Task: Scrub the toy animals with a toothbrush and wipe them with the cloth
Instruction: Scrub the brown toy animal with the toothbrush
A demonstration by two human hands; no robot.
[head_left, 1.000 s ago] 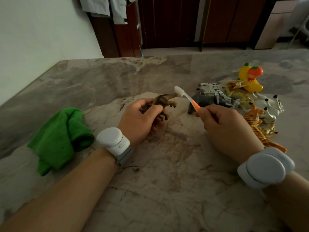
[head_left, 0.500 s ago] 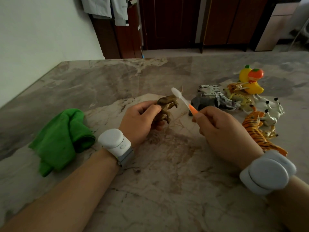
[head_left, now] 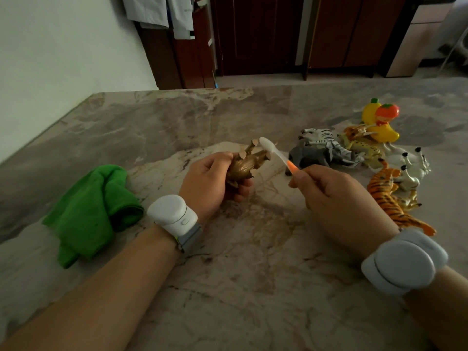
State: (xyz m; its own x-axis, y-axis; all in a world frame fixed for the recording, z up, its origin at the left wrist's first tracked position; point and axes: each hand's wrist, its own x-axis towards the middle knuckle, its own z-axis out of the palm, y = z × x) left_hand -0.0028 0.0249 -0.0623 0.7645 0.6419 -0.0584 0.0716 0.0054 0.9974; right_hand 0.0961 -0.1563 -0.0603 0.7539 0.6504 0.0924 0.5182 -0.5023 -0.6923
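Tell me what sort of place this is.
Most likely a room in a home, perhaps a dining area: a marble-patterned table, dark wooden doors behind it, and pale clothes hanging by the wall.

Beyond the brown toy (head_left: 247, 164), the table (head_left: 177, 117) is found open as far as its far edge, so a hand could be passed there. To the toy's left the way is barred by the crumpled cloth (head_left: 88, 211), a strip of bare marble being seen between. To its right the toothbrush (head_left: 276, 154) is slanted across, and behind that the toy heap (head_left: 354, 153) is spread, the tiger (head_left: 390, 198) nearest. Nearer than the toy, open marble is hemmed by the forearms (head_left: 114, 287).
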